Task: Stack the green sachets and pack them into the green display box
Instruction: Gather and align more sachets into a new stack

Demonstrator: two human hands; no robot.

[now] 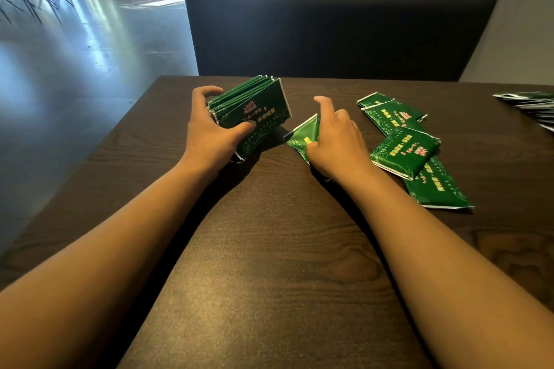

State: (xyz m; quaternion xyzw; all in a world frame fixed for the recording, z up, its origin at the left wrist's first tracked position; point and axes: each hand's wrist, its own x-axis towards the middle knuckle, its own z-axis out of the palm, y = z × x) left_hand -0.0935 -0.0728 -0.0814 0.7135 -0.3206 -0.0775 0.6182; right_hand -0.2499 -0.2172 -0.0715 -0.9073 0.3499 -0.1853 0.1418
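My left hand (pixel 209 132) grips a stack of several green sachets (pixel 263 108), held tilted on edge on the dark wooden table (pixel 269 249), thumb across the front sachet. My right hand (pixel 335 141) holds a single green sachet (pixel 304 136) just right of the stack, its near end hidden under my palm. Several loose green sachets (pixel 401 150) lie overlapping to the right of my right hand. No green display box is in view.
More sachets (pixel 530 105) lie at the table's far right edge, cut off by the frame. A dark booth seat back (pixel 329 24) stands behind the table. The table's left edge drops to a shiny floor (pixel 75 69).
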